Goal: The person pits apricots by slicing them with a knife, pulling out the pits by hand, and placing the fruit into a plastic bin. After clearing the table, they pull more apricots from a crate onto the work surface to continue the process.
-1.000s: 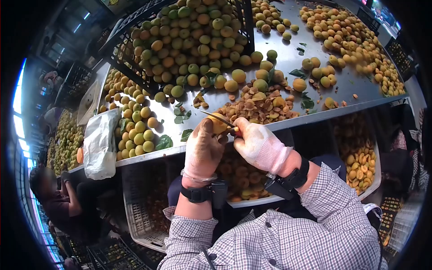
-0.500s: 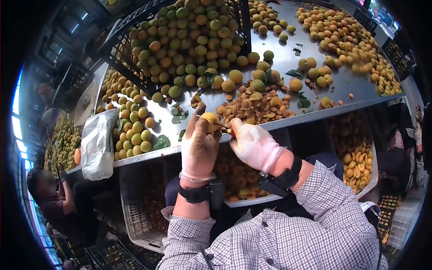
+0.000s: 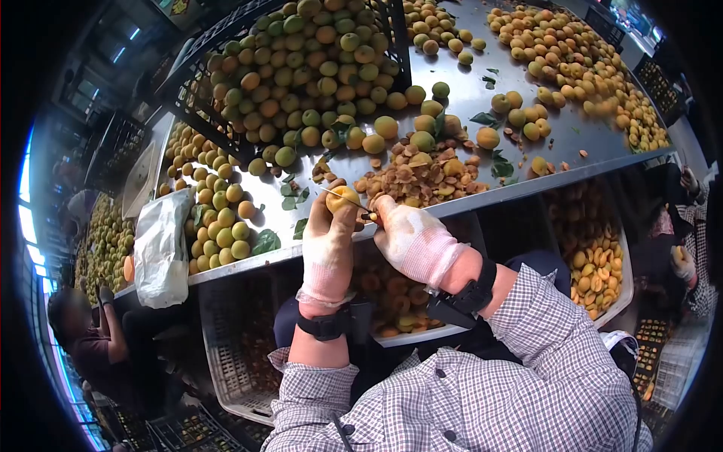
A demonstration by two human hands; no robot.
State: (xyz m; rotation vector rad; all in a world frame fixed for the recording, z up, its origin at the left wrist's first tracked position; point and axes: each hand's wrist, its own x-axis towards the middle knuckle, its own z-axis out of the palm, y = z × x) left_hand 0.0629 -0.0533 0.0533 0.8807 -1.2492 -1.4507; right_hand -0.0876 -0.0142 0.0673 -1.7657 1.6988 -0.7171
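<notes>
My left hand point(image 3: 327, 248), in a stained white glove, pinches a yellow apricot point(image 3: 341, 197) up at its fingertips. A small knife point(image 3: 354, 202) is gripped in my gloved right hand point(image 3: 416, 236), its thin blade lying across the fruit. Both hands are close together above the near edge of the metal table point(image 3: 467, 98). Just behind them lies a heap of brown pits and scraps point(image 3: 418, 177). Under the hands, a bin of apricot halves point(image 3: 410, 301) is partly covered by my arms.
A tipped black crate point(image 3: 211, 113) spills whole apricots point(image 3: 301, 83) across the table. A white plastic bag point(image 3: 162, 248) hangs over the front edge. Pale bins point(image 3: 248, 403) stand below, one holding halves point(image 3: 595, 275). One person point(image 3: 105, 331) sits at left; another person's hand point(image 3: 684, 264) shows at right.
The apricot has turned between my left fingers and the knife has shifted across it. Both hands appear slightly further left in a slightly shifted view. The person's hand at right shows lower.
</notes>
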